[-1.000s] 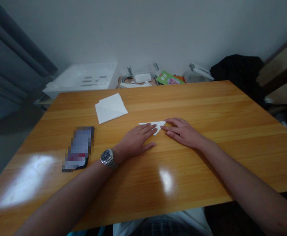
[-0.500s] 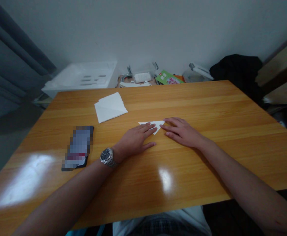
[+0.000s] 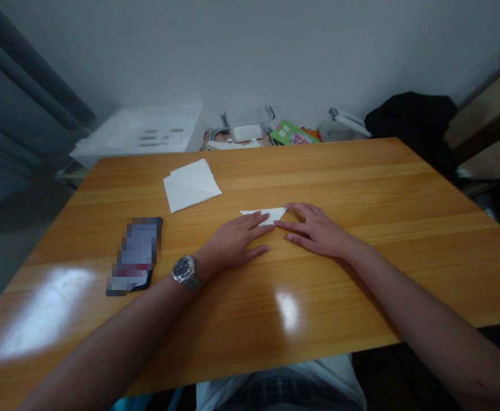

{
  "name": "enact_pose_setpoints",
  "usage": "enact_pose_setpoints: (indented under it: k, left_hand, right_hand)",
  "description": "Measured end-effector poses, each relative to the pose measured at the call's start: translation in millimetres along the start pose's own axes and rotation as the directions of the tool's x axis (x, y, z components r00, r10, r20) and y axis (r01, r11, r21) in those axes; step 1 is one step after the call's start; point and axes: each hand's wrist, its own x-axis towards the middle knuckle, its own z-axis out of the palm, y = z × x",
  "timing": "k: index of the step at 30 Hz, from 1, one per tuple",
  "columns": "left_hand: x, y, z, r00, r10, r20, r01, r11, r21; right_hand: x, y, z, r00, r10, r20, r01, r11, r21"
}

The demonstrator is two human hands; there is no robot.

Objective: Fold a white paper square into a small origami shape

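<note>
A small folded piece of white paper [image 3: 277, 213] lies on the wooden table [image 3: 339, 171], its long straight edge on the far side. My left hand [image 3: 238, 237], with a metal watch [image 3: 185, 270] on the wrist, rests flat over the paper's left and near part, fingers stretched out. From the other side, my right hand [image 3: 314, 228] touches the paper with spread fingers: one fingertip at its right corner, another at its near edge. Part of the paper is hidden under my left fingers.
White paper sheets [image 3: 193, 185] lie farther back on the left. A phone [image 3: 136, 254] with a blurred screen lies left of my left wrist. Beyond the table's far edge stand a white plastic tub [image 3: 181, 123], a green booklet [image 3: 291, 133] and a black cloth heap [image 3: 410, 117].
My right index fingertip has slid slightly left and toward me along the paper's near edge. The paper's near point no longer shows. My left hand stays nearly still.
</note>
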Motion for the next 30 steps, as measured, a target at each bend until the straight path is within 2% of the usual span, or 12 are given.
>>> enact_pose_setpoints:
  k: [7,13,19,27,30]
  left_hand:
    - [-0.8,-2.4,-0.1,1.000,0.002,0.009,-0.002,1.000,-0.018]
    - [-1.0,-2.4,-0.1,1.000,-0.009,0.019,0.009,1.000,-0.020]
    - [-1.4,-3.1,0.0,1.000,-0.006,0.017,0.007,1.000,-0.030]
    - [-1.7,-4.6,1.2,1.000,0.003,-0.001,-0.003,0.999,-0.043]
    - [-2.1,-4.1,0.9,1.000,0.003,-0.004,-0.003,0.999,-0.048]
  right_hand:
    - [1.2,2.4,0.8,0.998,0.055,-0.012,-0.055,0.998,-0.014]
    - [0.9,17.6,4.1,0.980,0.184,-0.079,-0.189,0.981,-0.048]
    - [2.6,22.1,5.8,0.960,0.256,-0.111,-0.265,0.961,-0.078]
    - [-1.3,24.0,6.6,0.964,0.234,-0.126,-0.242,0.969,-0.055]
    - [-1.8,21.3,5.3,0.983,0.160,-0.095,-0.162,0.987,-0.017]
